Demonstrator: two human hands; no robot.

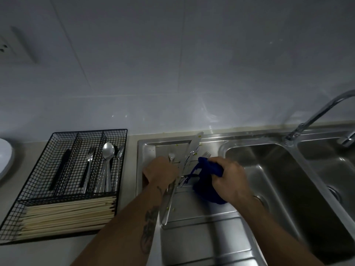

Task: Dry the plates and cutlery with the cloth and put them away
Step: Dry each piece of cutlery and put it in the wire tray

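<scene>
Though dim, fork (pixel 171 156) half behind left hand (pixel 161 172).

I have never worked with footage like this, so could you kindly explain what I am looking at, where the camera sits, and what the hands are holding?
There is no machine here: a person wears one wide-angle camera on the head, looking forward and down, so the two forearms reaching in from the bottom are their own.

The left hand grips a bundle of metal cutlery, including a long knife, over the steel draining board. The right hand holds a bunched blue cloth, fingers curled round it.

On the counter to the left stands a black wire organiser: a dark-handled utensil, a fork and spoons lie in separate compartments, with pale chopsticks across the front one. A white dish shows at the far left edge. To the right are the sink basin and tap.
</scene>
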